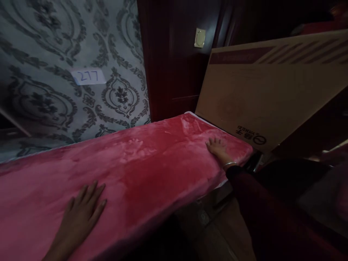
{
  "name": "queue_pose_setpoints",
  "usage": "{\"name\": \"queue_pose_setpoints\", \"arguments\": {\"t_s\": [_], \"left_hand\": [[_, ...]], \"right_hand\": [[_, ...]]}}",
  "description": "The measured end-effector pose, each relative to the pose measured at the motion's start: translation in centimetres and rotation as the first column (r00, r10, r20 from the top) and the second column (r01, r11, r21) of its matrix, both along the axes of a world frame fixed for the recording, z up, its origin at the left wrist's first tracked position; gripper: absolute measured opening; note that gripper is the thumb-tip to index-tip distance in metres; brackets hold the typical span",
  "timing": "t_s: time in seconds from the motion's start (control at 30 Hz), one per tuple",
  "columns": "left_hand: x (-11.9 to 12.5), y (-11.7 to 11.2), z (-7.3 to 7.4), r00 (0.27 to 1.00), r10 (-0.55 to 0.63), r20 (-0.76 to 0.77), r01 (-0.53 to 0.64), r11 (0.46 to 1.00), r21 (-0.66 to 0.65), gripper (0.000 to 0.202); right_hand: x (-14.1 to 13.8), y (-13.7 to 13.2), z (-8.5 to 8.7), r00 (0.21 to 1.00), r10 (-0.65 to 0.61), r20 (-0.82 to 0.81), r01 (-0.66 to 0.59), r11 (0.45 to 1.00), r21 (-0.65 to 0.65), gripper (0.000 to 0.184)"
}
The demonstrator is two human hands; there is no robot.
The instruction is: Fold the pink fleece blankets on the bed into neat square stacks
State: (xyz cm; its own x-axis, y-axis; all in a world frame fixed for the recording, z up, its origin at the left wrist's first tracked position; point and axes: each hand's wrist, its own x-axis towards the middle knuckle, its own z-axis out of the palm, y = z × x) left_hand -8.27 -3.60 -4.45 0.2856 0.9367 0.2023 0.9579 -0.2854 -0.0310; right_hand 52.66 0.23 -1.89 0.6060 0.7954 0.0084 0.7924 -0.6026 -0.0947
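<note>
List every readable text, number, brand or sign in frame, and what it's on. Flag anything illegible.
"277": handwritten on the white paper on the patterned wallpaper.
"YANGZI": upside down on the cardboard box, with two Chinese characters, probably "扬子", and a round logo beside them.
Too faint or blurred to read: lettering in the dark band along the box's top, and the small print below it.

plush, velvety cloth cover [130, 174]
</note>
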Motion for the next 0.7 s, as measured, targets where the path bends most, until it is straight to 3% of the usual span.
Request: {"name": "queue_pose_setpoints", "arguments": {"t_s": [0.03, 0.1, 0.23, 0.3, 0.37, 0.57, 0.7], "left_hand": [[0.4, -0.2, 0.4, 1.000, 0.004, -0.002, -0.004, 1.000, -0.011, 0.068], [1.1, -0.8, 1.1, 1.000, 0.021, -0.012, -0.022, 0.999, -0.047, 0.064], [2.2, -1.6, 2.1, 0.998, 0.058, -0.036, -0.061, 0.993, -0.101, 0.059], [2.5, -1.7, 2.3, 0.997, 0.065, -0.047, -0.070, 0.990, -0.126, 0.060], [2.6, -1.8, 2.4, 0.996, 0.075, -0.051, -0.082, 0.986, -0.143, 0.060], [3.7, -3.0, 3.0, 0.995, 0.098, -0.010, -0.098, 0.972, -0.214, 0.062], [2.0, -3.8, 2.9, 0.986, 0.160, 0.051, -0.140, 0.951, -0.275, 0.069]], "right_hand": [[-0.5, -0.4, 0.1, 1.000, 0.010, 0.006, -0.010, 1.000, 0.016, 0.063], [-3.0, -0.9, 0.0, 0.989, 0.146, 0.026, -0.147, 0.987, 0.061, 0.063], [-12.0, -1.3, -0.9, 0.842, 0.539, 0.025, -0.538, 0.836, 0.105, 0.062], [-16.0, -1.4, -1.3, 0.772, 0.635, 0.017, -0.634, 0.770, 0.071, 0.062], [-18.4, -1.5, -1.6, 0.746, 0.665, 0.022, -0.666, 0.746, 0.026, 0.063], [-18.6, -2.2, -1.8, 0.752, 0.658, 0.040, -0.658, 0.753, -0.019, 0.063], [-17.7, -1.9, -3.8, 0.747, 0.660, 0.074, -0.661, 0.750, -0.019, 0.066]]}}
